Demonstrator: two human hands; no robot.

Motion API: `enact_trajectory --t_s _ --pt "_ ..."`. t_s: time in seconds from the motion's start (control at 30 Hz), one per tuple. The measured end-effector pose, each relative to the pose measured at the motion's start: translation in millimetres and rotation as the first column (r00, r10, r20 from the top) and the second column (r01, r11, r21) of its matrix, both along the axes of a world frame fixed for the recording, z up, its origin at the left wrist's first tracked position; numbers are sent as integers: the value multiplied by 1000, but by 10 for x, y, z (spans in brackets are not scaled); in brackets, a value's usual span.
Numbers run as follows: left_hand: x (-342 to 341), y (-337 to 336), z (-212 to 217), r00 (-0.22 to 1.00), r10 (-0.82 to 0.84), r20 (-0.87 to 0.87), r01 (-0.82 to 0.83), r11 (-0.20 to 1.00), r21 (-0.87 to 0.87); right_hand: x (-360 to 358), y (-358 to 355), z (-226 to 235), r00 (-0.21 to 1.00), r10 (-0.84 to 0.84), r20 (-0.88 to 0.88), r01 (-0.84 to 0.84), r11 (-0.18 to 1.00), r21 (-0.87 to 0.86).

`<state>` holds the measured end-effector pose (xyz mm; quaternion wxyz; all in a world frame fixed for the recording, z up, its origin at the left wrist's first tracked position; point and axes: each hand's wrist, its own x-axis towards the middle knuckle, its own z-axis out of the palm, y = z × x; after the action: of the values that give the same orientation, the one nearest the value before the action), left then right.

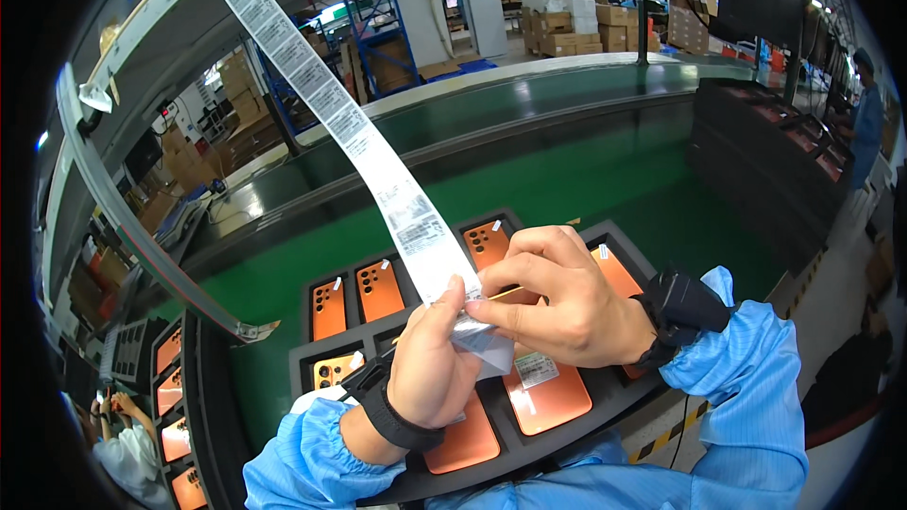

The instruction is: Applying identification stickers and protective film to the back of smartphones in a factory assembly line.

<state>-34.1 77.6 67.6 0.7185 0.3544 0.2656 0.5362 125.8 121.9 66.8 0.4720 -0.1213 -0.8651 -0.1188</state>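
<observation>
A long white strip of printed labels [331, 104] hangs down from the upper left into my hands. My left hand [425, 368] grips its lower end, the thumb pressed on top and a loose tail folding below. Thumb and fingertips of my right hand [572, 307] pinch at the strip beside that thumb; a label's edge there is too small to make out. Under both hands lies a black tray [605, 413] holding several orange phones [380, 295] in compartments. One near phone [557, 406] bears a white label [537, 370]. My hands hide part of the tray's middle.
A green conveyor belt [605, 170] runs behind the tray. Stacked black trays [756, 165] stand at the far right. At the left, more phones sit in another tray [213, 359], near a co-worker [132, 453]. A metal post [142, 236] rises on the left.
</observation>
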Motion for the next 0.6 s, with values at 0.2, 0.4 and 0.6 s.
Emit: enact_trajectory --t_s 0.2,0.4,0.6 --pt "-11 -27 22 993 -11 -115 19 998 67 -31 -87 -2 999 5 -51 -4 1000 15" --pt "28 -1 53 974 7 -227 4 999 51 14 -107 -50 996 -69 -50 78 976 203" --pt "59 36 120 969 4 -248 6 999 36 47 -84 -52 994 -59 -89 79 966 246"
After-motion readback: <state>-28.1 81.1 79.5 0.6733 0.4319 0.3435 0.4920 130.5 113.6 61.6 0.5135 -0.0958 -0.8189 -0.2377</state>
